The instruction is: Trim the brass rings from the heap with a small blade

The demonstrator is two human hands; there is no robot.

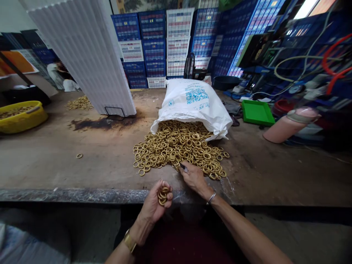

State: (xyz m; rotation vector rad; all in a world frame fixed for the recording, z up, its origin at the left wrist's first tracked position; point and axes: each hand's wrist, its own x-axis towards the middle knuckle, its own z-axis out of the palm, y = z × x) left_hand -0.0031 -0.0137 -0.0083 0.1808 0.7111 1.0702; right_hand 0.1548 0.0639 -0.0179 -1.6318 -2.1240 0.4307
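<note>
A heap of brass-coloured metal rings (176, 145) spills from the mouth of a white woven sack (176, 97) onto the wooden table. My left hand (153, 204), palm up over the table's front edge, has its fingers curled around several brass rings (162, 197). At the near side of the heap, my right hand (195, 179) reaches down with fingers bent. It grips a small dark pen-like tool (184, 168); its exact kind does not show. Its fingertips are close to the rings, but I cannot tell whether they touch. A single ring (79, 156) lies apart on the left.
A white corrugated panel (90, 55) stands at back left, by a smaller ring pile (80, 103) and a yellow basin (24, 123). Rightward are a green tray (257, 112) and a pink bottle (290, 125). Stacked crates (152, 49) line the back. A person (64, 79) sits far left.
</note>
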